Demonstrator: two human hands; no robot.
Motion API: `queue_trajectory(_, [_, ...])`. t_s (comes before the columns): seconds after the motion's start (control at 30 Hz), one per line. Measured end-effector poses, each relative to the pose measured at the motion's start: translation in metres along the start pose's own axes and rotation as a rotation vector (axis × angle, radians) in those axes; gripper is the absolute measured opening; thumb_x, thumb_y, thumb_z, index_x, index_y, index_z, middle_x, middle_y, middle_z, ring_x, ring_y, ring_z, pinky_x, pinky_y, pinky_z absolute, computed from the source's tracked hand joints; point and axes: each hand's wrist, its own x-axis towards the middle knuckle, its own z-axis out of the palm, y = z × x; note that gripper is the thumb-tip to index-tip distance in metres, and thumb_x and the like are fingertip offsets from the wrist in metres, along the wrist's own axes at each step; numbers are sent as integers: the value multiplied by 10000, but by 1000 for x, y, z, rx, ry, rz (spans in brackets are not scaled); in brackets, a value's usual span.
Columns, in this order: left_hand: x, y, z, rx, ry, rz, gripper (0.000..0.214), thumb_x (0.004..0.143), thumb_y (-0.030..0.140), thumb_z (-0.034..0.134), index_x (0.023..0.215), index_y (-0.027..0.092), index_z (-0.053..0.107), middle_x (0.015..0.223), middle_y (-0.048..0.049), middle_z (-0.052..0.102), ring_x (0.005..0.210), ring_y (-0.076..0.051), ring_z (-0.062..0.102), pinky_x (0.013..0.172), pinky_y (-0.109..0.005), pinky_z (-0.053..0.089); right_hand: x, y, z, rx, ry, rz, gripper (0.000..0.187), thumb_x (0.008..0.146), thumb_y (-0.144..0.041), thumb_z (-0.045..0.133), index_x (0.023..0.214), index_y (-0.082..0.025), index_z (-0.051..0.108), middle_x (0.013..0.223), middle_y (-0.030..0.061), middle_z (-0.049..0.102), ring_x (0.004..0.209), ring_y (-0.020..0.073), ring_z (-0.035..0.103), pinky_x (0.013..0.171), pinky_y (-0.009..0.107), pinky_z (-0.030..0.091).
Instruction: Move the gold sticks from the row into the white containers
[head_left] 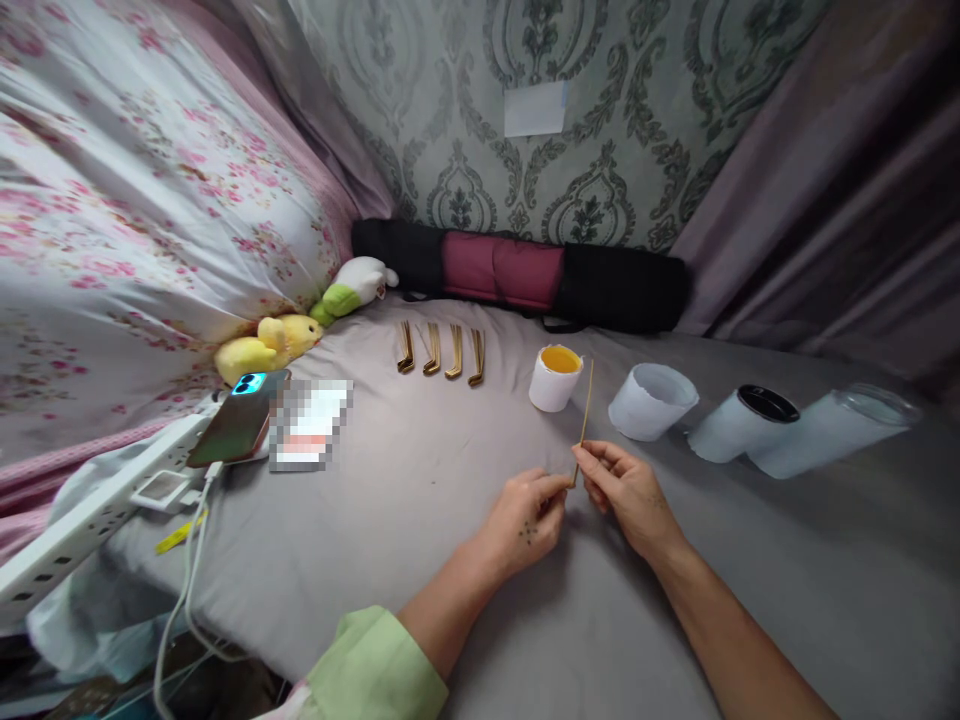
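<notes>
My left hand (525, 520) and my right hand (626, 490) meet over the grey sheet (390, 530), both pinching the lower end of a thin wooden stick (585, 410) that stands nearly upright. Just beyond the stick's tip stands a small white cup (553, 385) filled with yellow liquid. Several bent gold-coloured strips (441, 352) lie in a row further back on the left.
To the right are an empty white paper cup (651, 402) and two white cylinders (795, 425) lying on their sides. A phone (238, 420), a card, a power strip (90, 505) with cables and plush toys (270, 345) sit left. A black and maroon roll (525, 270) lines the wall.
</notes>
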Motion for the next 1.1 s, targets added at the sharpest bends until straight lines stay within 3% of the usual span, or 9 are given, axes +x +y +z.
queue_trajectory(0.4, [2, -3, 1, -138, 23, -65, 269, 794, 195, 403, 901, 156, 646, 746, -40, 605, 653, -110, 502, 621, -217, 376, -1, -4, 1, -13, -11, -4, 301, 733, -421, 560, 844, -142, 545, 444, -64, 405, 378, 54, 319, 369, 194, 248])
queue_trajectory(0.53, [2, -7, 4, -274, 8, -160, 271, 777, 212, 424, 922, 143, 643, 804, -49, 629, 673, -116, 514, 624, -223, 391, -2, -7, 2, -3, -16, -4, 323, 721, -428, 559, 862, -138, 551, 461, -59, 419, 384, 54, 330, 365, 189, 258])
queue_trajectory(0.83, [7, -2, 0, -627, -42, -444, 220, 692, 189, 508, 867, 87, 595, 610, -5, 542, 489, -58, 422, 470, -188, 331, -2, -5, 1, 14, -16, -48, 340, 723, -441, 545, 871, -136, 566, 502, -46, 444, 398, 52, 353, 365, 182, 276])
queue_trajectory(1.1, [6, -7, -5, -1002, -117, -589, 308, 665, 209, 575, 944, 80, 566, 652, -32, 563, 442, -42, 405, 411, -188, 266, -2, -4, 1, 19, 2, -87, 318, 724, -415, 545, 877, -137, 570, 548, -36, 482, 400, 43, 378, 361, 173, 282])
